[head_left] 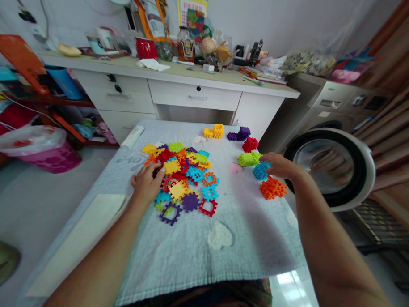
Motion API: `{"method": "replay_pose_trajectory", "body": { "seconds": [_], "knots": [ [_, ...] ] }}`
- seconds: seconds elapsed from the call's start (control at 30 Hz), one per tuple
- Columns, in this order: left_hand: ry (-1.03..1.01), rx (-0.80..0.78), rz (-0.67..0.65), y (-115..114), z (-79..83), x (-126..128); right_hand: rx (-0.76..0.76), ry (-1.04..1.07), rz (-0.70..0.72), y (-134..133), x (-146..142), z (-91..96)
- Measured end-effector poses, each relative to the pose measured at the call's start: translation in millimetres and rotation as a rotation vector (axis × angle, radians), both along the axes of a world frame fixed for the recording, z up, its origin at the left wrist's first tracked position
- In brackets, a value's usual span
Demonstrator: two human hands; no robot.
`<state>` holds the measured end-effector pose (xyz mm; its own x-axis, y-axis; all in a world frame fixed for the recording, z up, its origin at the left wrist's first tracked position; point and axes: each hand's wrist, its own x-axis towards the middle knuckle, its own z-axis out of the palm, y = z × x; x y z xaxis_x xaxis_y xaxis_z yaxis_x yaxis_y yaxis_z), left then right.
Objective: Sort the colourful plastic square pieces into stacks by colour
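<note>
A pile of mixed coloured interlocking plastic tiles (185, 175) lies on a pale blue towel (201, 243) over a small table. My left hand (146, 182) rests at the pile's left edge, fingers curled on a tile I cannot make out. My right hand (280, 166) reaches to the right side, fingers closed on a stack of blue tiles (260, 170). Sorted colour stacks sit around it: orange (273, 188), green (248, 159), red (250, 144), purple (239, 134), yellow (214, 131).
A white desk (193, 92) with drawers and clutter stands behind the table. A washing machine with an open round door (328, 169) is at the right. A pink bin with a plastic bag (40, 150) is at the left. A white remote (131, 136) lies on the towel.
</note>
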<state>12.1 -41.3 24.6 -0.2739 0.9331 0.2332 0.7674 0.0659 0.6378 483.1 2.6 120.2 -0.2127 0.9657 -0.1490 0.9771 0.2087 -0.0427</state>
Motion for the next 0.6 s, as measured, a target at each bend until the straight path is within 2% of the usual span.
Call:
{"method": "replay_pose_trajectory", "body": {
  "seconds": [0.23, 0.37, 0.47, 0.6],
  "knots": [
    [0.014, 0.005, -0.007, 0.0, -0.6, -0.7, -0.084, 0.024, -0.024, -2.2, -5.6, 6.7],
    [0.015, 0.0, -0.006, -0.5, 1.2, 0.4, 0.016, 0.077, -0.023, -7.4, -12.3, 14.4],
    [0.017, -0.008, -0.003, -0.5, 2.4, 1.0, 0.109, 0.188, 0.065, -13.0, -35.5, 11.7],
    [0.007, -0.013, 0.002, -1.4, 2.9, 1.6, 0.119, 0.35, 0.183, -23.0, -94.1, -8.4]
  ]
}}
